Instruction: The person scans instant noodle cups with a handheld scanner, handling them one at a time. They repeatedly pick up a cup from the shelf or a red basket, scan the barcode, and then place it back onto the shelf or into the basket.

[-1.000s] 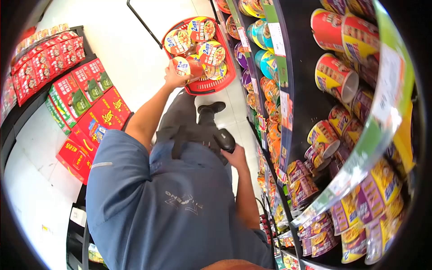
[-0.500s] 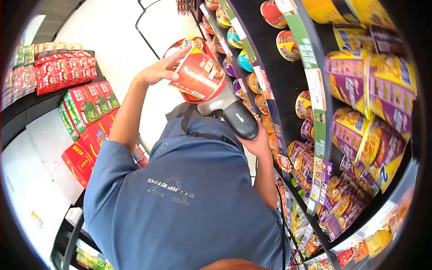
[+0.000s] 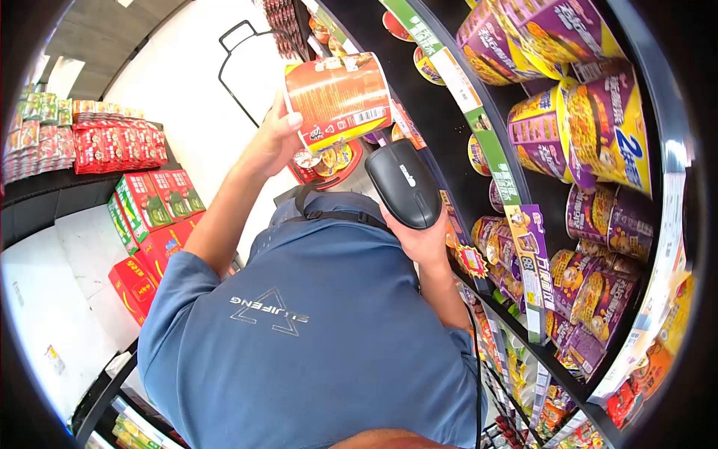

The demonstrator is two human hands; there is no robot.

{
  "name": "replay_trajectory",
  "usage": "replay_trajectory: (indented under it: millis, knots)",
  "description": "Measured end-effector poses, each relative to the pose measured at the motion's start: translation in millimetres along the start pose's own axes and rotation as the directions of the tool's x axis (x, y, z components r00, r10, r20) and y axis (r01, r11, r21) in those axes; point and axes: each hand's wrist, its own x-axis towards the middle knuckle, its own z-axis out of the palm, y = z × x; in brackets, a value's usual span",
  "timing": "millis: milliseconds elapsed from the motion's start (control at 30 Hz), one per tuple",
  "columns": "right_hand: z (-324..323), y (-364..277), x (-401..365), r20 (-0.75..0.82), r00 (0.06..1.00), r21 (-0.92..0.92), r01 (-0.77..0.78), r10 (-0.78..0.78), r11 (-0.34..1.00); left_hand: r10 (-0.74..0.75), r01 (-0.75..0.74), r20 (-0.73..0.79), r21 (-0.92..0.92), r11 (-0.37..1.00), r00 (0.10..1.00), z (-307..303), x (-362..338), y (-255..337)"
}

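In a shop aisle, close to the noodle shelves, a person holds a noodle bowl [image 3: 338,93] above a scanner [image 3: 404,183].

The left hand [image 3: 273,142] is clamped on the red bowl, fingers wrapped round its side. The bowl is raised and tipped over sideways, and its barcode edge faces down toward the scanner. The right hand [image 3: 428,241] is closed round the grip of the black scanner, whose head sits just below the bowl, apparently without touching it. A thin cable [image 3: 476,359] runs down past the person's blue shirt. A red basket [image 3: 329,166] holding more bowls lies on the floor beyond, partly hidden. Purple bowls [image 3: 598,127] fill the shelf on the right, and red and green boxes [image 3: 149,209] are stacked on the left.
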Motion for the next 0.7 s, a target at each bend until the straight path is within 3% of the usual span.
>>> replay_trajectory:
  millis: [67, 133, 233, 367, 433, 500, 567, 633, 700]
  knots:
    - [2, 0, -3, -0.027, 0.999, 0.076, -0.014, 0.016, 0.997, 0.000, 0.000, -0.004, 0.009, 1.000, 1.000, 8, -6, -2]
    - [2, -6, -5, -0.055, 0.990, -0.020, 0.126, -0.127, 0.992, -0.002, 0.002, -0.004, 0.016, 1.000, 1.000, 13, -12, -5]
    - [0, 0, -12, -0.036, 0.982, -0.038, 0.184, -0.185, 0.982, 0.038, -0.037, -0.024, 0.046, 0.998, 0.999, 21, -17, -10]
    - [-7, 6, -20, -0.010, 0.974, -0.089, 0.223, -0.224, 0.971, -0.020, 0.026, -0.054, 0.112, 0.993, 0.998, 11, -19, -23]
    - [-13, 9, -23, -0.021, 0.978, -0.134, 0.202, -0.207, 0.970, -0.042, 0.050, -0.037, 0.245, 0.968, 0.998, 14, -16, -31]
    - [-13, 5, -25, -0.087, 0.951, -0.113, 0.286, -0.297, 0.951, -0.046, 0.056, -0.041, 0.278, 0.959, 0.998, 25, -11, -41]
    - [-19, 7, -32, -0.108, 0.950, -0.131, 0.279, -0.294, 0.951, -0.152, 0.181, -0.099, 0.496, 0.849, 0.983, 37, -2, -48]
    - [-24, 3, -39, -0.074, 0.944, -0.180, 0.306, -0.323, 0.935, -0.171, 0.180, -0.072, 0.582, 0.793, 0.983, 47, 11, -60]
    - [-29, 7, -45, -0.071, 0.959, -0.120, 0.264, -0.273, 0.957, -0.066, -0.021, 0.079, 0.780, 0.625, 0.995, 53, 27, -81]
